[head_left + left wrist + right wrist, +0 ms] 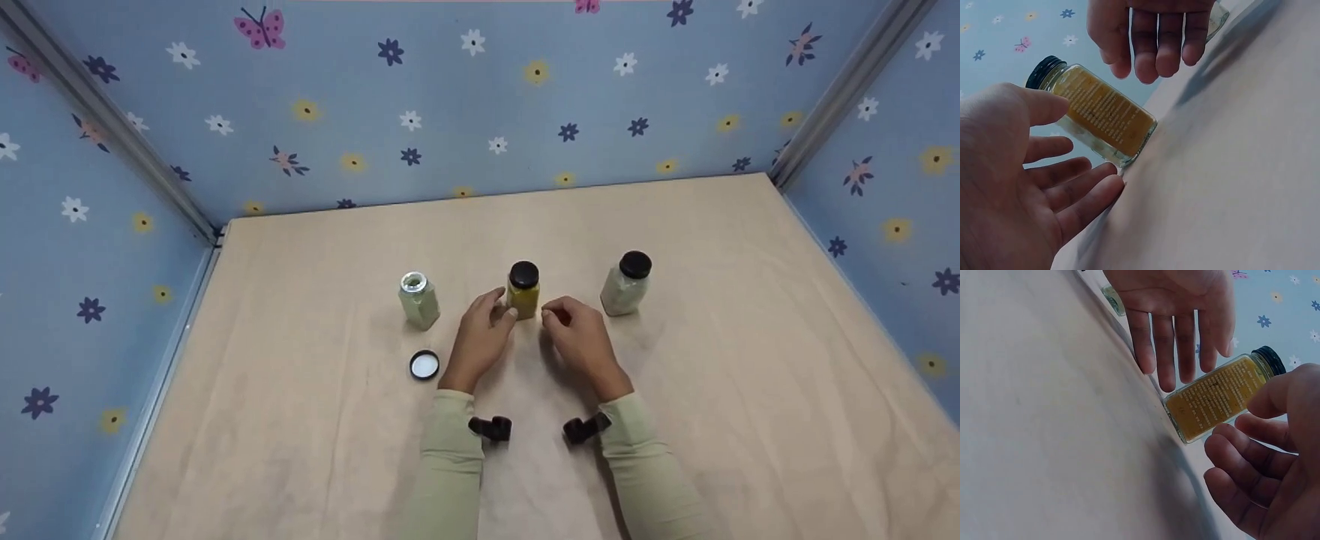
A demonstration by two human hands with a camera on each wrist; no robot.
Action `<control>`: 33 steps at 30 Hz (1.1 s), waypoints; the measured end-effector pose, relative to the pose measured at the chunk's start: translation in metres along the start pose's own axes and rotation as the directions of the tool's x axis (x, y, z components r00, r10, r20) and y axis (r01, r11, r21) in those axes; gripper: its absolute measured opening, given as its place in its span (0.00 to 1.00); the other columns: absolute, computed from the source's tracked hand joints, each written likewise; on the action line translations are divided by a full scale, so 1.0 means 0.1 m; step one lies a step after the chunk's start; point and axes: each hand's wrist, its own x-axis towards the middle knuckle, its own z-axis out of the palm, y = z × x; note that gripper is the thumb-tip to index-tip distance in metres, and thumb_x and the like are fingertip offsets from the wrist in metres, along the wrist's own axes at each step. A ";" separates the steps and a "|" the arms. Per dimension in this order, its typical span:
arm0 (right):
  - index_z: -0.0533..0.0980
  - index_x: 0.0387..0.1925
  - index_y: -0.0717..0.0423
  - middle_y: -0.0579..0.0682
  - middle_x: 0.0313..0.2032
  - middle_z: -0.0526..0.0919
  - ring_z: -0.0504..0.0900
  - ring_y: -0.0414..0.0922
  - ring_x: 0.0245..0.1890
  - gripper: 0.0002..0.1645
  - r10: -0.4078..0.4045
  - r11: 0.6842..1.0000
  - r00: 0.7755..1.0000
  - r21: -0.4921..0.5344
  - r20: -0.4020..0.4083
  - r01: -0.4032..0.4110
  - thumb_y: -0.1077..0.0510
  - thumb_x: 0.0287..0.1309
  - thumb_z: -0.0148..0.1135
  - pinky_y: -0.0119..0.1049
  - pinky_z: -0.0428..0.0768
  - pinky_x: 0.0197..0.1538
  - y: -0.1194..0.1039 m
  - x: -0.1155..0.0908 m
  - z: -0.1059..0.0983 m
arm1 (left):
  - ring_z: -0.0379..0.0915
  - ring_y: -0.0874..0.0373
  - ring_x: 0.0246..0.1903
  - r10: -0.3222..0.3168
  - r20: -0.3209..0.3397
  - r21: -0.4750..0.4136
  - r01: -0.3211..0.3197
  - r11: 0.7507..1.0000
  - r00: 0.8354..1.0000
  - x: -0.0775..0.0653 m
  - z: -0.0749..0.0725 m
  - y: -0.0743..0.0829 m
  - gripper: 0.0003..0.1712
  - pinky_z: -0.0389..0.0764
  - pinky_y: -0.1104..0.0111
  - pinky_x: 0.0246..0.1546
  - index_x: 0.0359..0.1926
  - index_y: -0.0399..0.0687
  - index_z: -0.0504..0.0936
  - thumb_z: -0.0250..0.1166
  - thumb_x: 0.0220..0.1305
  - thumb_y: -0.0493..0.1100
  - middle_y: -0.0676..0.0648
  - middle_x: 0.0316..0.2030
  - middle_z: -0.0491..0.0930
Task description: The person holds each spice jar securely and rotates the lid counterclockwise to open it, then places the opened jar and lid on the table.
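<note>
A square glass jar (523, 298) of yellow-brown powder, with a black lid, stands upright between the two hands; printed text shows on its side in both wrist views. My left hand (478, 334) is at the jar's left, fingers extended and spread, thumb close to the glass. On the other side is my right hand (581, 337), its fingers loosely bent and holding nothing. A small gap shows between it and the jar in the head view. Whether the left thumb touches the glass I cannot tell.
Left of the hands stands a lidless jar (420, 304) with pale green contents. A black-rimmed lid (424, 365) lies white inside up in front of it. Farther right is a lidded pale jar (626, 285). Flower-patterned walls (450, 90) border the cloth-covered table (300, 420).
</note>
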 end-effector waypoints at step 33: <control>0.84 0.42 0.61 0.47 0.32 0.83 0.79 0.44 0.34 0.10 -0.023 0.999 0.999 0.036 -0.044 0.024 0.59 0.67 0.61 0.39 0.77 0.40 0.02 0.00 -0.04 | 0.68 0.53 0.65 0.010 0.105 0.033 -0.013 0.999 0.994 0.11 0.00 -0.11 0.35 0.65 0.60 0.68 0.77 0.47 0.59 0.56 0.74 0.48 0.46 0.73 0.64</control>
